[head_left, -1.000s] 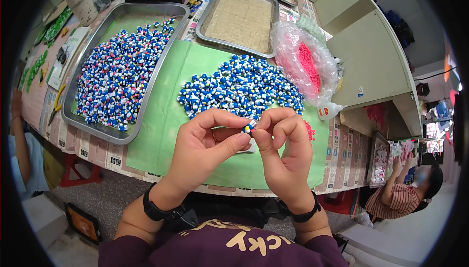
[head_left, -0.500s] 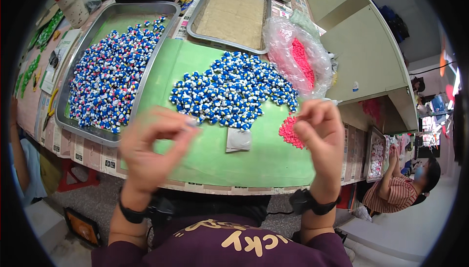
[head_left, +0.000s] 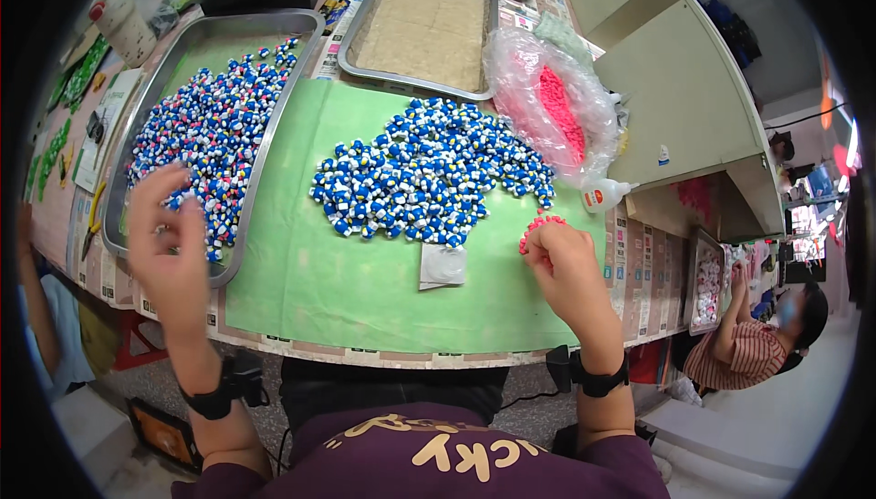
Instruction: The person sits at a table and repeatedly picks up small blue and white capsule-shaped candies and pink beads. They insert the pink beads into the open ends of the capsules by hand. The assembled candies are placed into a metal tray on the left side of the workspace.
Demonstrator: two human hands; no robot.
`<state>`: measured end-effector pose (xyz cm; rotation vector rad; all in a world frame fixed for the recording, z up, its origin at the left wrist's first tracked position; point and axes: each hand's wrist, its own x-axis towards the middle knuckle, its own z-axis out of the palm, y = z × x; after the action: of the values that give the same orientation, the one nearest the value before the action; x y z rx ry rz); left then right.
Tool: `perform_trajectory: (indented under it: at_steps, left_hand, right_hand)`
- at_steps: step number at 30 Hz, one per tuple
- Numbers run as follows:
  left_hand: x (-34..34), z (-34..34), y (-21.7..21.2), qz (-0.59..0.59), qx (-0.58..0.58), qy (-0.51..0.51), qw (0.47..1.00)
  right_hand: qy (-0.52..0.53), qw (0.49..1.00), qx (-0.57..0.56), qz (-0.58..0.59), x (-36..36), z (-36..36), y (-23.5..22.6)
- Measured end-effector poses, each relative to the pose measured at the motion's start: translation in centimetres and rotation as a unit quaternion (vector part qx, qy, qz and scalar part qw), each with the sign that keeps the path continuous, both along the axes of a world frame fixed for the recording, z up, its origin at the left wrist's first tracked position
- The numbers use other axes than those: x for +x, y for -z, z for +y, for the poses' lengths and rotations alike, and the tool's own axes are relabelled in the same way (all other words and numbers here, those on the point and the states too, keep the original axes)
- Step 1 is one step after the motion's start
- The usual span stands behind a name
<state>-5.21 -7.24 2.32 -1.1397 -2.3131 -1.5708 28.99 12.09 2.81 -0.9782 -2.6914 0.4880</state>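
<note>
The left hand point(head_left: 169, 244) is over the near part of the metal tray point(head_left: 278, 134) of mixed blue, white and pink pieces point(head_left: 219, 116), its thumb and fingers parted. The right hand point(head_left: 568, 262) reaches fingers-down to the small pink heap point(head_left: 538, 223) on the green sheet point(head_left: 365, 298); whether it grips any cannot be told. Between the hands, farther back, spreads a blue-and-white pile point(head_left: 429, 171).
</note>
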Motion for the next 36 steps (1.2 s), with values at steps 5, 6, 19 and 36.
perform_trajectory:
  at_steps: [5,6,19,36]
  left_hand:
    - [6.0,3.3,0.2,-0.022,-0.111,0.248,0.962]
    - [6.5,3.6,0.7,-0.006,-0.125,0.267,0.956]
    - [8.5,5.4,2.8,0.050,-0.176,0.269,0.946]
    - [10.4,4.3,-1.6,-0.508,0.015,0.489,0.709]
  right_hand:
    - [-0.026,0.997,0.060,-0.033,-0.2,0.1,1.0]
    - [-0.030,0.997,0.064,-0.035,-0.2,0.1,0.9]
    - [-0.052,0.997,0.063,-0.010,-0.9,-0.4,0.6]
    - [-0.171,0.950,-0.067,0.251,-4.6,-4.6,-4.7]
